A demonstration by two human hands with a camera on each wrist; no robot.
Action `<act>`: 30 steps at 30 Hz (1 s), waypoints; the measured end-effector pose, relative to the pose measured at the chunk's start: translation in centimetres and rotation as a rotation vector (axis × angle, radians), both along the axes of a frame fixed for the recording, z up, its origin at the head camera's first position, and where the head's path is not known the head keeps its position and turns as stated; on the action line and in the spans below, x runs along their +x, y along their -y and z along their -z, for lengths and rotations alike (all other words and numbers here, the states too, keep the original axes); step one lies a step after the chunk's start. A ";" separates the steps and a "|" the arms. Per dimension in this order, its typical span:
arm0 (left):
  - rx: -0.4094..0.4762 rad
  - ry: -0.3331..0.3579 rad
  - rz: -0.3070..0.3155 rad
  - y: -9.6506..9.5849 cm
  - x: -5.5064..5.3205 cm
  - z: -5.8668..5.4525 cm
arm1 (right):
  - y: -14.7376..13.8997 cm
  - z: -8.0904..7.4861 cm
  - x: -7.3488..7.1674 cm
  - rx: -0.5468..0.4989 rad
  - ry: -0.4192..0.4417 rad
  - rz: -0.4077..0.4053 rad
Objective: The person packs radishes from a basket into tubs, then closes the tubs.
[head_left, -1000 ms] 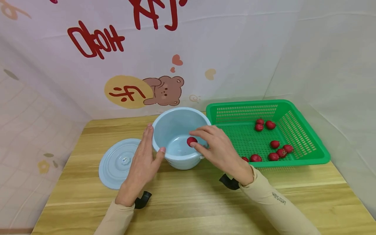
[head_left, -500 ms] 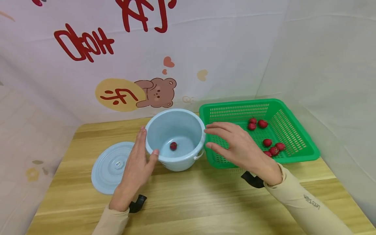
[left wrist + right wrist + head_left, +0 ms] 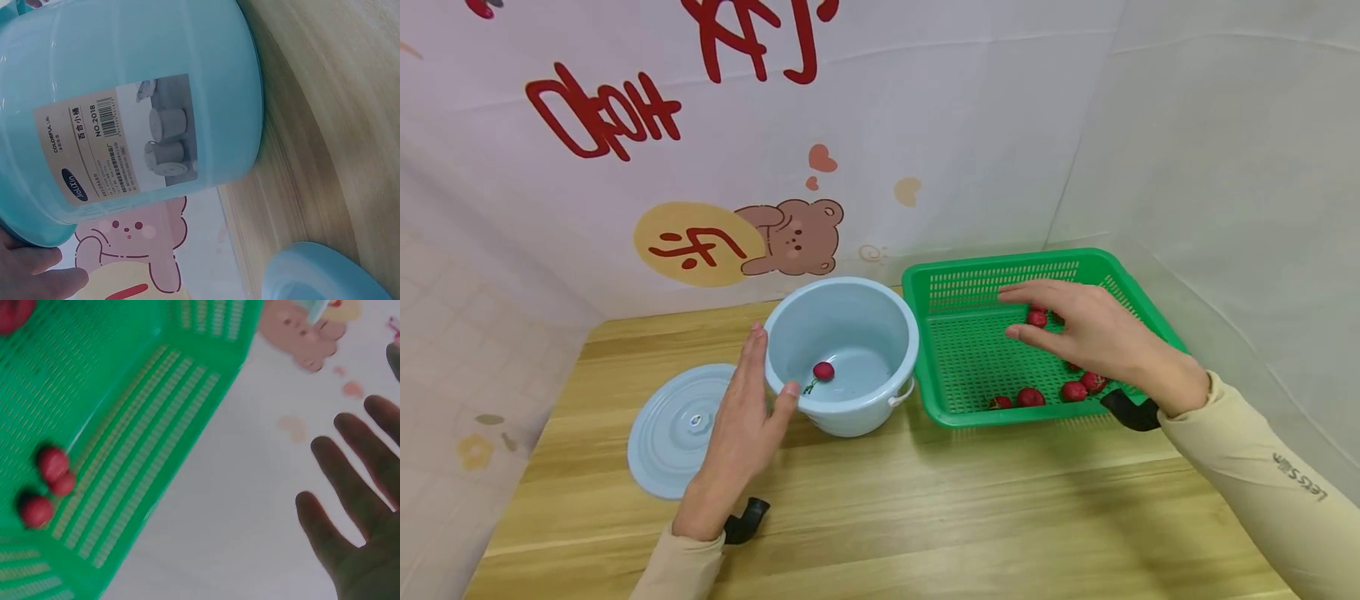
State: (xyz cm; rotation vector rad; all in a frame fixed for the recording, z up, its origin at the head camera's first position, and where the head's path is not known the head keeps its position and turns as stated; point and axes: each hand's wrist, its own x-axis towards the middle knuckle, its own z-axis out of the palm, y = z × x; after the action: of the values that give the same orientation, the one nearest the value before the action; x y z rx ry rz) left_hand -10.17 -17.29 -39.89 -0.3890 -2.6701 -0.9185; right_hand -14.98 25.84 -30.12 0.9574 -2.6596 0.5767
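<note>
A light blue plastic bucket [image 3: 850, 421] stands on the wooden table, with one red radish [image 3: 823, 372] trailing a bit of green on its floor. My left hand [image 3: 741, 429] rests along the bucket's left rim, fingers straight. In the left wrist view its fingertips lie right at the rim, and the bucket's side [image 3: 150, 56] carries a printed label. My right hand [image 3: 1093, 329] is over the green basket [image 3: 962, 354], fingers spread and holding nothing. Several radishes [image 3: 1031, 397] lie in the basket, some hidden behind this hand; the right wrist view shows more radishes [image 3: 54, 464].
The blue lid [image 3: 658, 454] lies flat on the table [image 3: 880, 525], left of the bucket and partly behind my left hand. A white handle end [image 3: 901, 393] sticks out at the bucket's right. Behind everything hangs a white printed cloth [image 3: 970, 125].
My right hand lets go of the radish inside the bucket, then moves right until it is over the basket. The radish has rolled a little left. My left hand stays at the rim.
</note>
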 end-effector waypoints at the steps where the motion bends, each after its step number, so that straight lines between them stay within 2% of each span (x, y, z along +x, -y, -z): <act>1: -0.001 0.001 0.000 0.0 0.0 0.0 | -0.5 0.0 -0.3 0.004 0.016 0.012; 8: 0.006 -0.014 0.009 0.1 -0.2 0.0 | -3.9 0.1 -2.4 -0.037 0.195 0.125; 14: 0.011 -0.020 0.008 0.0 -0.3 0.3 | -6.7 0.1 -3.6 -0.032 0.343 0.225; 19: 0.016 -0.027 0.007 0.0 -0.3 0.3 | -7.9 0.2 -4.3 -0.026 0.449 0.251; 30: 0.023 -0.023 0.010 -0.1 -0.2 0.3 | -9.6 2.0 -6.1 0.035 0.581 0.289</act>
State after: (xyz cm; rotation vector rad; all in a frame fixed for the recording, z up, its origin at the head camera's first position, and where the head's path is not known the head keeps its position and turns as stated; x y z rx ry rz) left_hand -10.33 -17.20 -40.14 -0.4058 -2.6367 -0.9417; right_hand -21.04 35.40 -32.15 0.4335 -3.2409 0.8424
